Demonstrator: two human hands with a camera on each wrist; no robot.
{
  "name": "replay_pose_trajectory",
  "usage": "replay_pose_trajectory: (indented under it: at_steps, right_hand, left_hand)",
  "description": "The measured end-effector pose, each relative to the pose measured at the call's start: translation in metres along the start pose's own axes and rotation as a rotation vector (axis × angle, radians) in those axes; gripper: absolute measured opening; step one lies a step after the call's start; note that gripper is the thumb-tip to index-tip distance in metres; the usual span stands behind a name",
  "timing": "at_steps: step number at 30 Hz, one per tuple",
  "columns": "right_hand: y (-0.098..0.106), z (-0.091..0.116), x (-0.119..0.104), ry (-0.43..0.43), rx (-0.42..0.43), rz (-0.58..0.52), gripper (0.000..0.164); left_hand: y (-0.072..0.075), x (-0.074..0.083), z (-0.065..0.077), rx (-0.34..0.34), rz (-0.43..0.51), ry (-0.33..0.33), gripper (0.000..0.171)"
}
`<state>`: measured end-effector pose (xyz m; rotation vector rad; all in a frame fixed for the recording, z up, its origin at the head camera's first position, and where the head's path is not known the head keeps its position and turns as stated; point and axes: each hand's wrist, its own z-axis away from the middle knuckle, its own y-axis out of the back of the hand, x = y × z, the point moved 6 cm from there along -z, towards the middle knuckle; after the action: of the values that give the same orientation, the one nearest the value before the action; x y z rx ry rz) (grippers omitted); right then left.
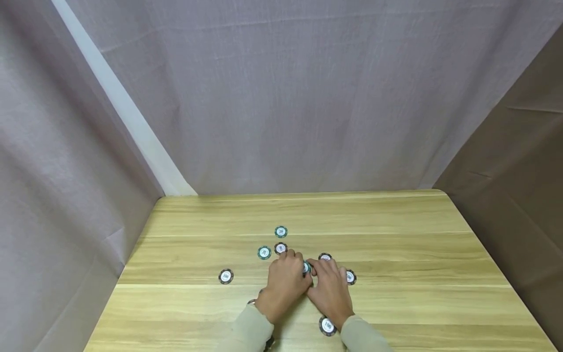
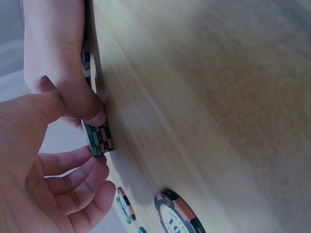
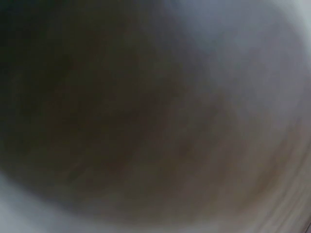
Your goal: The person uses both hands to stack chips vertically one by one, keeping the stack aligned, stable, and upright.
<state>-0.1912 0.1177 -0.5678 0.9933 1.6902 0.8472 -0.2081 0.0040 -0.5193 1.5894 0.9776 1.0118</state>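
A short stack of poker chips (image 1: 306,268), green over black and orange, stands on the table between both hands. My left hand (image 1: 286,277) holds its left side; in the left wrist view the curled fingertips (image 2: 98,162) meet the edge of the stack (image 2: 100,141). From the right, my right hand (image 1: 330,287) grips the same stack, its thumb (image 2: 97,116) against the side. The left thumb runs behind the right hand, so its tip is hidden. Only a dark blur fills the right wrist view.
On the wooden table (image 1: 409,234), green chips (image 1: 281,231) and a black chip (image 1: 280,248) lie beyond the left hand. Another black chip (image 1: 226,276) is far left. Around the right hand are black chips (image 1: 351,277), one (image 1: 327,326) by its sleeve. Curtains (image 1: 281,98) hang behind.
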Motion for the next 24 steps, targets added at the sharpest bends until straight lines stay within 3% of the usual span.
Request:
replay_pose_trajectory:
  at_steps: [5,15,24]
  right_hand:
    - [0.001,-0.001,0.000,-0.009,-0.012,-0.005,0.047]
    - [0.001,-0.001,0.003,-0.036,-0.027,-0.012,0.052]
    - [0.002,0.000,0.003,-0.016,-0.009,-0.037,0.047]
  left_hand:
    - [0.000,0.000,0.000,-0.023,0.034,0.009,0.029]
    - [0.000,-0.007,0.002,-0.082,0.209,0.048,0.034]
    - [0.014,-0.020,0.006,-0.062,0.232,-0.001,0.027]
